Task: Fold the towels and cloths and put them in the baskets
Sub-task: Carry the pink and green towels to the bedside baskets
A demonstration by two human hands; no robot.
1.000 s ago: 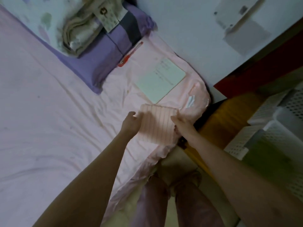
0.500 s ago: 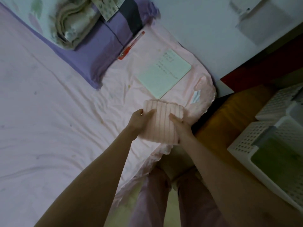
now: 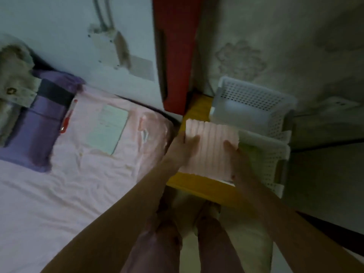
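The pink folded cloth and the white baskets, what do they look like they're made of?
Pink folded cloth: soft ribbed fabric, likely terry or plush, going by its raised matte stripes. White baskets: rigid plastic, seemingly, with walls perforated by regular holes and a smooth, faintly glossy rim.

Single head cam, I'm looking steeply down and forward, close over both hands; bed [image 3: 59,194] left of the grip, baskets [image 3: 275,154] just right.
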